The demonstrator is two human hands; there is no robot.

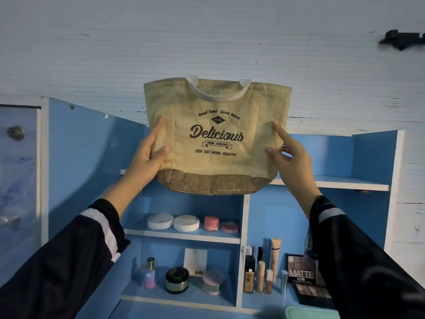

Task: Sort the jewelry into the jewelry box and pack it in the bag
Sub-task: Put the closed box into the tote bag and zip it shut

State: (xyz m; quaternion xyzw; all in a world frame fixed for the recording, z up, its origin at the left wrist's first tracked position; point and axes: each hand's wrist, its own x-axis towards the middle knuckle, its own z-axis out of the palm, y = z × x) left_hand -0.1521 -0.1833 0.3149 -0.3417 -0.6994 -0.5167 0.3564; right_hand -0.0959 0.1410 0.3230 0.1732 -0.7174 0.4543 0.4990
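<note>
A tan jute bag [216, 134] with white handles and the word "Delicious" printed on it is held up in the air in front of a blue shelf unit. My left hand [148, 157] grips its left side, thumb on the front and index finger stretched up along the fabric. My right hand [291, 158] holds the right side in the same way. The bag hangs upright and looks flat. No jewelry shows. At the bottom edge a mint-green corner [310, 313] peeks in; what it belongs to cannot be told.
The blue shelf unit [328, 181] behind the bag holds round compacts [173, 222], a perfume bottle [150, 273], jars, foundation tubes and a "MATTE" palette [300, 270]. An open cabinet door with a knob [15, 132] stands at the left. A white wall rises behind.
</note>
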